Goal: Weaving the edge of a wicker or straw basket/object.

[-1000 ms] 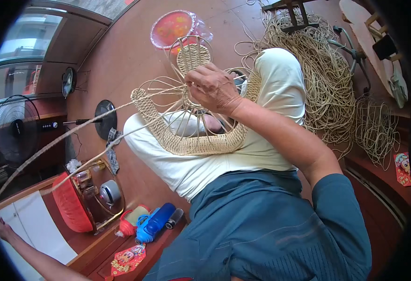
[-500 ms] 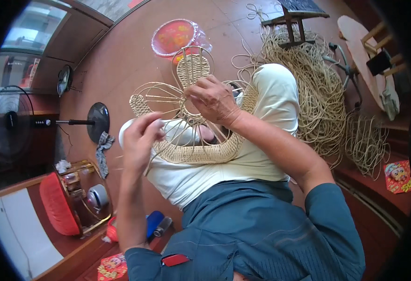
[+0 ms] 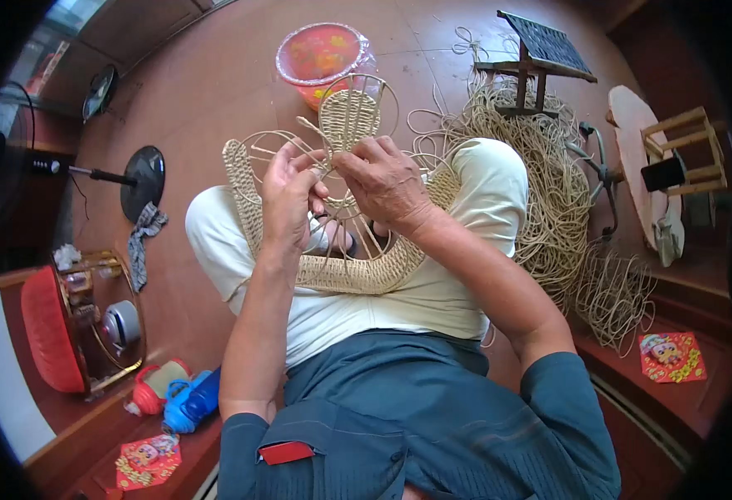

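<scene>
A rope-woven piece (image 3: 345,275) with thin looped ribs lies across my lap, its broad woven band curving round a small central ring. From the ring's far side an oval woven panel (image 3: 350,117) rises inside a bare hoop. My right hand (image 3: 385,185) is closed in a pinch on the frame at the foot of this panel. Just left of it, my left hand (image 3: 289,200) has its fingers closed on a strand of rope near the ring. A loose rope end (image 3: 306,125) sticks up beyond the left fingers. The fingers partly hide the ring.
A red tub (image 3: 320,57) stands on the floor ahead. On the right, a big heap of rope (image 3: 541,192) lies beside a small dark stool (image 3: 545,50). At left are a fan's round base (image 3: 142,185), a red-cushioned chair (image 3: 52,329) and a blue bottle (image 3: 192,400).
My left hand has moved right and forward to the ring and closed on the rope strand. The right hand stays at the panel's foot. The view has shifted slightly.
</scene>
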